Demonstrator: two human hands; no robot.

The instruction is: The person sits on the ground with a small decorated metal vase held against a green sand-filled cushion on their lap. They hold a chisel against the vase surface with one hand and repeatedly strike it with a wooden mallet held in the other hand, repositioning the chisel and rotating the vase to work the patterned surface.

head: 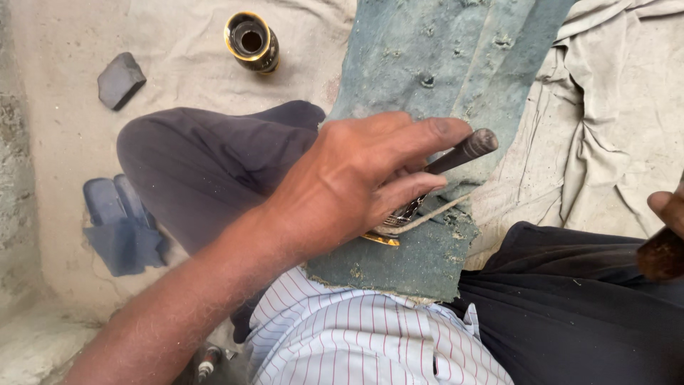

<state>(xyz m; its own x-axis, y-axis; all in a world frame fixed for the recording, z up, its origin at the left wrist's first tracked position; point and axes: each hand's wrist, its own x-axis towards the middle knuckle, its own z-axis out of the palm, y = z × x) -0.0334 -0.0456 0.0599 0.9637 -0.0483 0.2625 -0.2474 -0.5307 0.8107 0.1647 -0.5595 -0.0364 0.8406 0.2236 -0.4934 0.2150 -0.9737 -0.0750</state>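
The left hand [356,182] lies palm-down on a green worn board [434,78], its fingers closed around a dark punch tool [459,153] whose blunt end pokes out toward two o'clock. Under the palm, at about five o'clock from the knuckles, a small shiny engraved metal piece [395,222] is pinned against the board. The right hand [668,214] shows only at the frame's three o'clock edge, wrapped on a brown wooden handle [661,255]; how tightly it grips cannot be told. At eleven o'clock from the left hand a black-and-gold cylinder [251,41] stands on the beige cloth [620,107], with a dark stone block [120,80] farther toward ten o'clock.
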